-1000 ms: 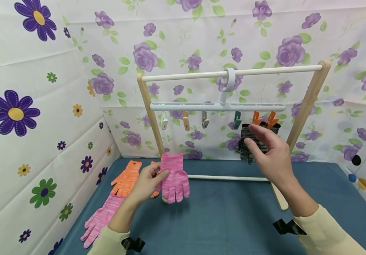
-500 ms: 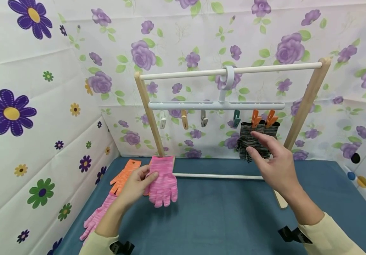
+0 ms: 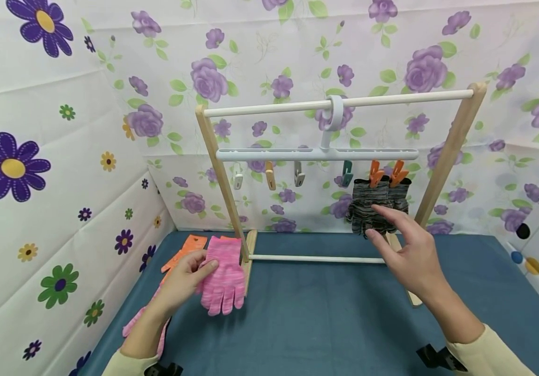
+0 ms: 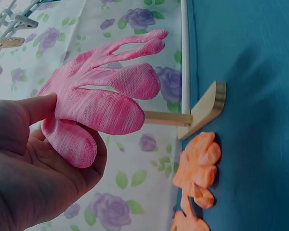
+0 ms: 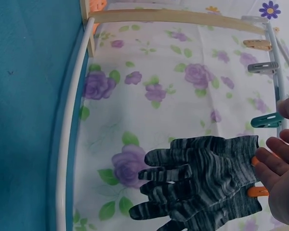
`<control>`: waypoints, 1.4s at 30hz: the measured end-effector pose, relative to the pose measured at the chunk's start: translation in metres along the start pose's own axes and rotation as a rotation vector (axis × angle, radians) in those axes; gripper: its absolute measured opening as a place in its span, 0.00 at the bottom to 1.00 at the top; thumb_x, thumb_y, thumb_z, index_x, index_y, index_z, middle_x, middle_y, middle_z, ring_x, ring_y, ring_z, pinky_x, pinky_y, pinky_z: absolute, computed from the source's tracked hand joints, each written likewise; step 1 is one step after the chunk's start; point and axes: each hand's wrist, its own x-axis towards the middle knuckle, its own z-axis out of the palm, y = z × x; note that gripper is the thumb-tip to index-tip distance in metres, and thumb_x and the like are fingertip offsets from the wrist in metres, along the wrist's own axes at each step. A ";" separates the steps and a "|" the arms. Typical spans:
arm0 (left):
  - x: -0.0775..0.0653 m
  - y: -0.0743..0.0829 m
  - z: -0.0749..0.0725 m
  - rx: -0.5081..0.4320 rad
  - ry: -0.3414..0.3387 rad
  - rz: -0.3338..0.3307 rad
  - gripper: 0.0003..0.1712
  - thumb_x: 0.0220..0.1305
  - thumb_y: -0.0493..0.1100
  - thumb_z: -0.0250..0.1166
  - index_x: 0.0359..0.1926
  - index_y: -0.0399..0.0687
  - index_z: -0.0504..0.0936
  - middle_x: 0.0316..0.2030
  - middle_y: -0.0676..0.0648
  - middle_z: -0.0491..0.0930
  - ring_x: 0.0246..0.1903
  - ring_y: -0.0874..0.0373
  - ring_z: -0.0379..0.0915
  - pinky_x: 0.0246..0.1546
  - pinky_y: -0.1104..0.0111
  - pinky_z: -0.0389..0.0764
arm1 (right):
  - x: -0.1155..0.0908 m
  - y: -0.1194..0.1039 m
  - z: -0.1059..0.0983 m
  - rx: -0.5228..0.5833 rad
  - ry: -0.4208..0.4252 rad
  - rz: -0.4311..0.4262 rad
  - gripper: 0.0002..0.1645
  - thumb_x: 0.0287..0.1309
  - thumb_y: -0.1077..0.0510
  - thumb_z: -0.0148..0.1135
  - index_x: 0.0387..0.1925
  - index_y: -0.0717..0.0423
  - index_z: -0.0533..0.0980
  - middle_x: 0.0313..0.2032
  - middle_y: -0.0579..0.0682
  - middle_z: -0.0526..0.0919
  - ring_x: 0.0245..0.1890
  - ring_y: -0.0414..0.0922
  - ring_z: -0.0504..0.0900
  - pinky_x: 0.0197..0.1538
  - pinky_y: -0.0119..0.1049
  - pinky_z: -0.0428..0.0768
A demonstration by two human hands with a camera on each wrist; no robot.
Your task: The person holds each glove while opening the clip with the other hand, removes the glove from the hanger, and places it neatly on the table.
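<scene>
My left hand [image 3: 182, 282] pinches a pink knit glove [image 3: 226, 279] near its edge, between thumb and fingers. The glove hangs above the table with its fingers downward; the left wrist view shows its pink fingers [image 4: 113, 79] spread apart. With thumb and fingers apart, my right hand [image 3: 412, 256] holds nothing. It is in front of a pair of black-and-grey knit gloves [image 3: 368, 201], hung by orange clips [image 3: 375, 173]. On the table behind my left forearm lie another pink glove [image 3: 134, 321], mostly hidden, and orange gloves [image 4: 200, 161].
A white hanger [image 3: 274, 154] hangs from the top bar of a wooden rack [image 3: 450, 151]. White, tan [image 3: 270, 176], grey [image 3: 299, 174] and green [image 3: 347, 174] clips dangle from it. Blue cloth [image 3: 307, 313] covers the table; flowered sheets stand behind and left.
My left hand has carried the pink glove leftward and slightly down, away from the rack's middle. My right hand has drawn back and lowered a little from the black-and-grey gloves.
</scene>
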 end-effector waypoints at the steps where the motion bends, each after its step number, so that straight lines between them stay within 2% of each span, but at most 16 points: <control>1: -0.001 -0.001 -0.002 0.004 -0.006 -0.002 0.14 0.81 0.44 0.62 0.50 0.35 0.81 0.22 0.47 0.69 0.19 0.56 0.65 0.22 0.65 0.71 | -0.001 0.000 0.000 -0.004 -0.002 -0.001 0.36 0.64 0.64 0.75 0.72 0.50 0.77 0.66 0.51 0.81 0.64 0.55 0.80 0.62 0.22 0.67; 4: -0.004 -0.005 -0.007 0.021 -0.008 -0.022 0.15 0.81 0.47 0.62 0.47 0.37 0.79 0.22 0.47 0.68 0.20 0.55 0.65 0.22 0.64 0.71 | -0.005 0.001 -0.002 -0.012 -0.007 -0.007 0.36 0.63 0.66 0.75 0.71 0.53 0.77 0.66 0.52 0.82 0.61 0.54 0.82 0.58 0.22 0.69; 6: -0.006 -0.007 -0.010 0.033 -0.007 -0.032 0.15 0.81 0.48 0.63 0.45 0.38 0.79 0.23 0.47 0.68 0.20 0.55 0.65 0.22 0.63 0.71 | -0.007 0.002 -0.003 -0.020 -0.012 -0.015 0.37 0.62 0.66 0.76 0.72 0.53 0.77 0.65 0.53 0.82 0.45 0.49 0.87 0.48 0.24 0.71; 10: -0.010 -0.010 -0.015 0.029 -0.020 -0.055 0.17 0.81 0.49 0.63 0.43 0.36 0.77 0.22 0.47 0.67 0.19 0.54 0.65 0.21 0.64 0.72 | -0.011 0.005 -0.005 -0.022 -0.028 -0.025 0.39 0.60 0.68 0.77 0.72 0.53 0.76 0.66 0.52 0.81 0.41 0.47 0.86 0.40 0.27 0.71; 11: -0.010 -0.010 -0.016 0.024 -0.023 -0.064 0.18 0.81 0.49 0.63 0.42 0.36 0.77 0.21 0.47 0.67 0.18 0.54 0.65 0.21 0.64 0.72 | -0.012 0.005 -0.005 -0.023 -0.034 -0.026 0.40 0.60 0.68 0.77 0.73 0.52 0.76 0.66 0.52 0.81 0.43 0.48 0.87 0.41 0.27 0.72; 13: -0.011 -0.012 -0.019 0.014 -0.037 -0.074 0.19 0.81 0.49 0.63 0.41 0.34 0.77 0.20 0.47 0.66 0.17 0.53 0.64 0.20 0.63 0.71 | -0.015 0.007 -0.006 -0.014 -0.049 -0.026 0.41 0.59 0.68 0.77 0.73 0.51 0.75 0.67 0.51 0.81 0.62 0.49 0.81 0.51 0.25 0.73; 17: -0.014 -0.017 -0.023 0.020 -0.043 -0.089 0.19 0.81 0.48 0.62 0.40 0.34 0.75 0.19 0.49 0.66 0.16 0.58 0.63 0.19 0.64 0.69 | -0.019 0.010 -0.008 0.008 -0.079 -0.038 0.44 0.57 0.69 0.78 0.74 0.50 0.75 0.68 0.51 0.80 0.68 0.38 0.75 0.61 0.18 0.67; 18: -0.015 -0.018 -0.024 0.018 -0.048 -0.091 0.19 0.81 0.48 0.62 0.40 0.33 0.75 0.19 0.49 0.66 0.16 0.58 0.63 0.20 0.64 0.69 | -0.020 0.011 -0.009 0.017 -0.087 -0.040 0.44 0.56 0.70 0.78 0.74 0.50 0.75 0.68 0.51 0.79 0.68 0.35 0.74 0.64 0.17 0.64; 20: -0.016 -0.021 -0.026 0.019 -0.058 -0.098 0.19 0.82 0.48 0.61 0.41 0.33 0.76 0.18 0.50 0.66 0.16 0.59 0.64 0.20 0.66 0.70 | -0.022 0.013 -0.010 0.031 -0.101 -0.044 0.45 0.56 0.70 0.78 0.74 0.50 0.74 0.68 0.51 0.79 0.67 0.30 0.73 0.64 0.17 0.66; 24: -0.019 -0.026 -0.029 0.024 -0.093 -0.116 0.19 0.83 0.48 0.60 0.46 0.31 0.78 0.17 0.50 0.66 0.15 0.60 0.65 0.21 0.68 0.71 | -0.028 0.016 -0.012 0.055 -0.124 -0.038 0.46 0.56 0.71 0.78 0.75 0.50 0.74 0.68 0.51 0.79 0.65 0.26 0.73 0.63 0.17 0.67; 27: -0.021 -0.031 -0.031 0.026 -0.113 -0.136 0.19 0.82 0.48 0.60 0.46 0.31 0.78 0.18 0.51 0.66 0.14 0.61 0.65 0.20 0.69 0.71 | -0.032 0.019 -0.013 0.061 -0.131 -0.035 0.47 0.55 0.71 0.78 0.75 0.50 0.73 0.68 0.51 0.78 0.65 0.26 0.73 0.63 0.17 0.68; 35: -0.026 -0.046 -0.034 -0.021 -0.177 -0.200 0.21 0.82 0.46 0.60 0.40 0.28 0.74 0.23 0.50 0.68 0.21 0.61 0.69 0.25 0.71 0.71 | -0.041 0.027 -0.017 0.066 -0.161 -0.014 0.48 0.56 0.71 0.78 0.76 0.48 0.72 0.69 0.50 0.78 0.66 0.27 0.73 0.64 0.18 0.68; 42: -0.029 -0.056 -0.034 -0.010 -0.198 -0.272 0.19 0.81 0.47 0.62 0.46 0.30 0.78 0.26 0.50 0.72 0.25 0.60 0.72 0.28 0.69 0.74 | -0.048 0.035 -0.021 0.074 -0.189 0.015 0.48 0.57 0.71 0.77 0.77 0.47 0.71 0.69 0.51 0.77 0.67 0.28 0.72 0.64 0.17 0.67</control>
